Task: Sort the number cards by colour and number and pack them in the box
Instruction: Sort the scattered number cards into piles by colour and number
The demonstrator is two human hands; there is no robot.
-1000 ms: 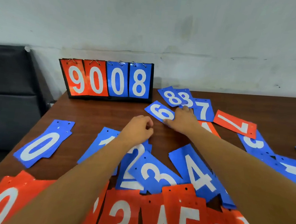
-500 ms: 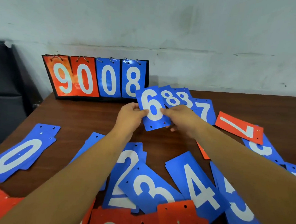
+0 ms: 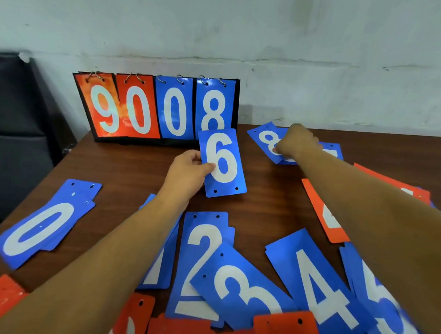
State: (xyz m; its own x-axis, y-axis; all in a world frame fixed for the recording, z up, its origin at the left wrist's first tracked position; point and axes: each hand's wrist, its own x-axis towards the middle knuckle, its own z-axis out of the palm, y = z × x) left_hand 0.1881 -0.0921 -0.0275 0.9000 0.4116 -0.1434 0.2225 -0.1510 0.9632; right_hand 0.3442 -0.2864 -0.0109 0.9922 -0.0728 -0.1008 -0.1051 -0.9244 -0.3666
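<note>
Blue 6 card (image 3: 223,164) raised before the scoreboard (image 3: 153,108)
Left hand (image 3: 188,172) pinches it; right hand (image 3: 297,143) grips blue 8 card (image 3: 266,141), right of the scoreboard.

A pale, scuffed plaster wall (image 3: 274,28), crossed by a cracked horizontal seam, rises just beyond my right hand (image 3: 297,142). The dark brown wooden table (image 3: 126,166) under both my hands meets it. Well out past my left hand (image 3: 188,172), a black padded seat (image 3: 13,118) stands beside the table's edge. The light is flat and even.
</note>
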